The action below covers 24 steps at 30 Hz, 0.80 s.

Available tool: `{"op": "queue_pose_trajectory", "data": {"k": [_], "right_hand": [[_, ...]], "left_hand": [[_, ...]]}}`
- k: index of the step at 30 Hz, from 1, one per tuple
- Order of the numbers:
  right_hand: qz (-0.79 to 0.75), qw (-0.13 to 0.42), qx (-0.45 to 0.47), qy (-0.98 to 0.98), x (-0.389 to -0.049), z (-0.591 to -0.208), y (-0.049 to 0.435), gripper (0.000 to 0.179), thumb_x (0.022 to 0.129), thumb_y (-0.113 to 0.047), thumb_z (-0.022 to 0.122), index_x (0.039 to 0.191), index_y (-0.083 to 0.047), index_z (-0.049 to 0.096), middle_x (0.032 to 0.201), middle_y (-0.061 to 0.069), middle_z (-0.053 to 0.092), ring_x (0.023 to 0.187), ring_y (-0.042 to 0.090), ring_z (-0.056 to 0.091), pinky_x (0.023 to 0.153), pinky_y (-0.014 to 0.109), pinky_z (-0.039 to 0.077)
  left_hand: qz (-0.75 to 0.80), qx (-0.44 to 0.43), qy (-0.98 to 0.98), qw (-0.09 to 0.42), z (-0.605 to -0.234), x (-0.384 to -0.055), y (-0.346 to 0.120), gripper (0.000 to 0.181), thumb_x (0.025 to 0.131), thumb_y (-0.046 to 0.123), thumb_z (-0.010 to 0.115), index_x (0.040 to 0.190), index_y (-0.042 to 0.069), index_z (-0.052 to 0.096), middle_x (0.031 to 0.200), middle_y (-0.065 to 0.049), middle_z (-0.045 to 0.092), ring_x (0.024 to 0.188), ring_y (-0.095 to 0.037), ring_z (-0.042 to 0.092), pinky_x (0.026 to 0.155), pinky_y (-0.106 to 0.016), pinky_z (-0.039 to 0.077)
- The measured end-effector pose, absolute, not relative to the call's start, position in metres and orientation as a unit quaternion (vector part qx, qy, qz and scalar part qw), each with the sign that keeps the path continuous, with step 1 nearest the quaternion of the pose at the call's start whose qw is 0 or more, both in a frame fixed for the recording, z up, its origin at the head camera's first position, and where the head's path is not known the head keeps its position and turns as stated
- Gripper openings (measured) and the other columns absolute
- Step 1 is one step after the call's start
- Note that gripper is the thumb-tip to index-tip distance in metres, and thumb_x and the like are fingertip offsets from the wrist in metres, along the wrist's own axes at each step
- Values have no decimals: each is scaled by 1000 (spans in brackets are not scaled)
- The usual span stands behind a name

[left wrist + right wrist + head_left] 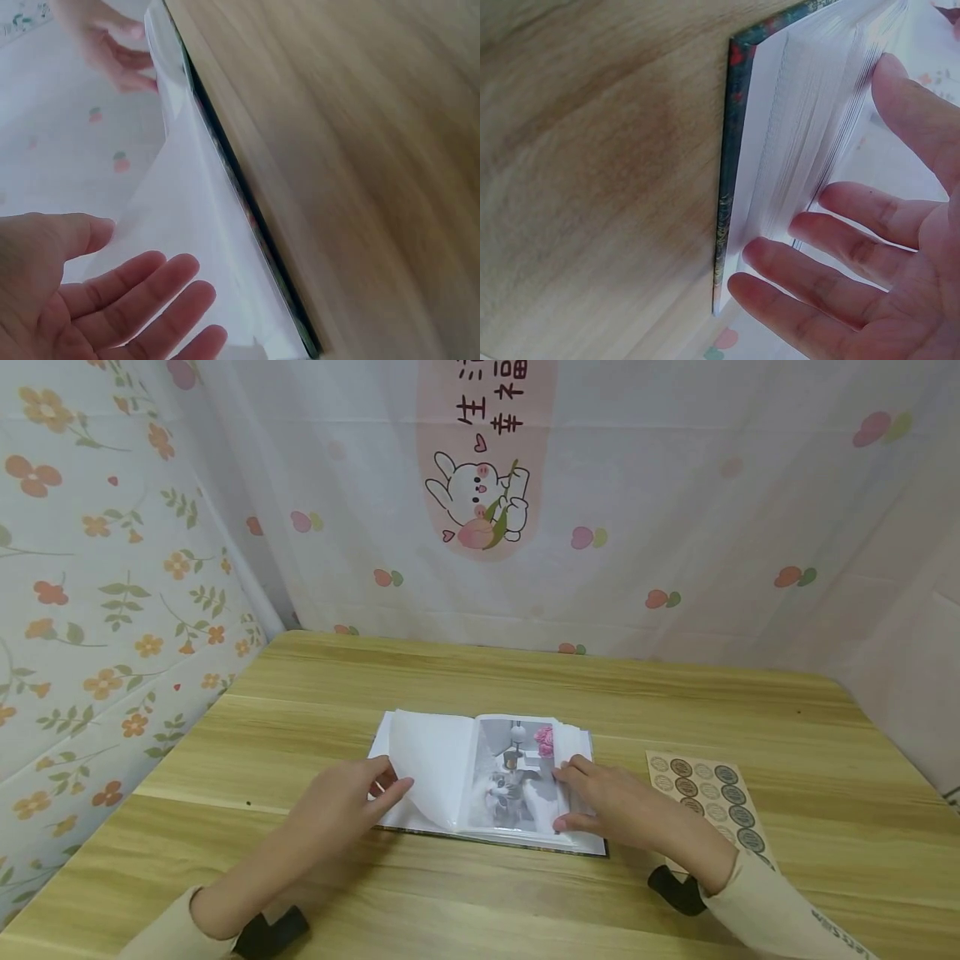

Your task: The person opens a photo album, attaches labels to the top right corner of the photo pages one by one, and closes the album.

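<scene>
A photo album (435, 760) lies spread on the table, its left leaf lifted a little and curved. On the right-hand page is a mostly grey photo (517, 785) of a cat, with a pink flower at its top. My left hand (358, 789) is at the album's left edge beside the raised leaf; in the left wrist view its thumb and fingers stand apart. With loosely spread fingers, my right hand (611, 797) touches the right edges of the page stack. The right wrist view shows many page edges (802, 127) above a dark patterned cover (739, 105).
A brown sheet of round stickers (716, 810) lies right of the album, partly under my right forearm. Black wrist bands (277, 933) show at both wrists. The wooden table (450, 893) meets a printed curtain (637, 510) behind and a floral one (112, 610) at left.
</scene>
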State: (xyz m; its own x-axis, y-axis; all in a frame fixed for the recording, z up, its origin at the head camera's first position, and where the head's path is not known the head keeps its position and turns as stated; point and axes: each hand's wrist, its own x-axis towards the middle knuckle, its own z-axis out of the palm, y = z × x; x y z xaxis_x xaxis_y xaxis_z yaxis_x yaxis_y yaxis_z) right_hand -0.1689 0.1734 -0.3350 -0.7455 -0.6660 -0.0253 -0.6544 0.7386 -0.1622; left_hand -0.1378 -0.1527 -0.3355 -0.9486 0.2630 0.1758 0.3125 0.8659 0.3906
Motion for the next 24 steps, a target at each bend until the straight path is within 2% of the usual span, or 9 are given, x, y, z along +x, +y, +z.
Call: {"op": "queue_pose_trajectory", "data": {"k": [4, 9, 24], "right_hand": [[-71, 43, -353, 932, -169, -335, 173, 62, 81, -48, 63, 121, 0, 55, 102, 5, 56, 70, 10, 47, 65, 30, 47], [-67, 43, -350, 933, -169, -334, 173, 62, 81, -48, 63, 121, -1, 56, 102, 5, 56, 70, 11, 48, 66, 31, 48], [-67, 44, -349, 934, -169, -334, 173, 62, 82, -47, 64, 121, 0, 56, 103, 6, 57, 72, 12, 50, 69, 33, 49]], "left_hand": [[-206, -128, -969, 54, -336, -139, -160, 22, 89, 33, 60, 72, 19, 60, 63, 11, 57, 59, -3, 50, 55, -21, 41], [-202, -106, -973, 47, -336, -141, -169, 28, 88, 32, 62, 65, 18, 54, 55, 7, 46, 52, -8, 40, 50, -22, 33], [-187, -73, -978, -52, -338, -142, -179, 38, 85, 28, 63, 53, 13, 50, 44, 6, 47, 45, -10, 40, 46, -25, 32]]}}
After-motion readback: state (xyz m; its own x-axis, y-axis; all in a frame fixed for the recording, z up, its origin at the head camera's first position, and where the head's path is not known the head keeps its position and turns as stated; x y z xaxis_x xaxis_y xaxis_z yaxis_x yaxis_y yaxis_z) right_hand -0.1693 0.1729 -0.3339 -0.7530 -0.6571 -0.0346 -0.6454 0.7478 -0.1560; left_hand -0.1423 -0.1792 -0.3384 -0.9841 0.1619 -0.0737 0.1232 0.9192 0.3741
